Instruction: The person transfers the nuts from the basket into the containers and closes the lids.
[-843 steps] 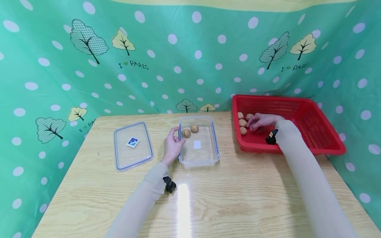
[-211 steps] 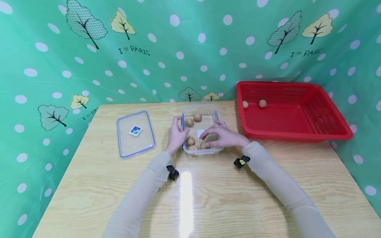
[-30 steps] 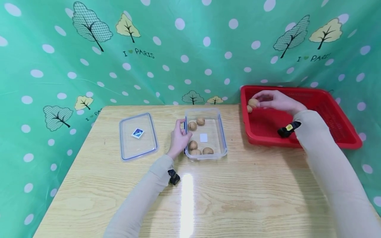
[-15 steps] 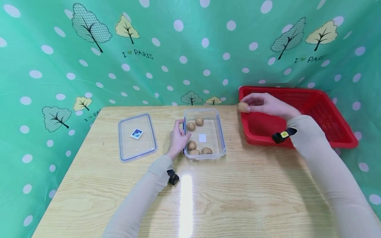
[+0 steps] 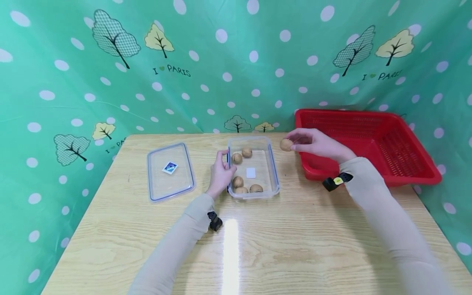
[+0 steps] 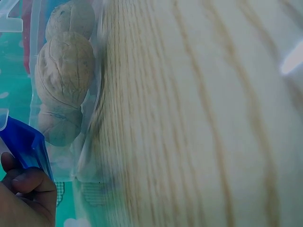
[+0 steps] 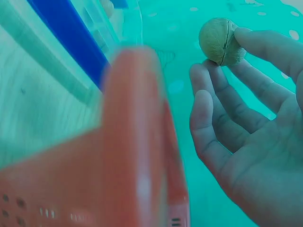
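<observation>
My right hand (image 5: 320, 144) pinches a walnut (image 5: 285, 144) between thumb and fingertips. It is raised beside the left rim of the red basket (image 5: 307, 174), in the gap toward a clear plastic food container (image 5: 273, 164). The right wrist view shows this walnut (image 7: 222, 41) at the fingertips, its seam visible. My left hand (image 5: 220, 175) grips the container's left side; up close, its fingers (image 6: 35, 182) are curled at a blue latch (image 6: 26, 144). Several walnuts lie in the container, two at the back left and others along the front. My right hand hides part of the basket's inside.
A clear lid (image 5: 156, 186) with blue edging lies flat on the wooden table (image 5: 291, 246), left of the container, a blue-and-white label (image 5: 170, 168) on it. A green dotted curtain (image 5: 206, 53) hangs behind and at both sides.
My right hand has lifted a walnut out of the red basket and carried it left past the rim. The left hand stays on the container.
</observation>
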The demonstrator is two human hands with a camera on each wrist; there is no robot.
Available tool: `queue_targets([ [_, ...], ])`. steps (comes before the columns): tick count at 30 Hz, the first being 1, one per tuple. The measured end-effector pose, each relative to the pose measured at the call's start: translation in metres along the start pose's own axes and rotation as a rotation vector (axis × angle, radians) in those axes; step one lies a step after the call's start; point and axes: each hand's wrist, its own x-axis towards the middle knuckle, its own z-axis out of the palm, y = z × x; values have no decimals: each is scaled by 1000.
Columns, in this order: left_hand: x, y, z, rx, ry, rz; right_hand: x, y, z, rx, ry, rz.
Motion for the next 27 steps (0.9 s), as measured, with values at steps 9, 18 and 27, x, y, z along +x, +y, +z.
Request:
queue_targets([
  [9, -1, 2, -1, 1, -3, -18, 0, -5, 22, -5, -29, -53],
  [18, -1, 2, -1, 1, -7, -13, 1, -7, 47, 14, -53, -111],
  [27, -2, 2, -1, 2, -2, -11, 4, -10, 73, 91, -94, -160],
])
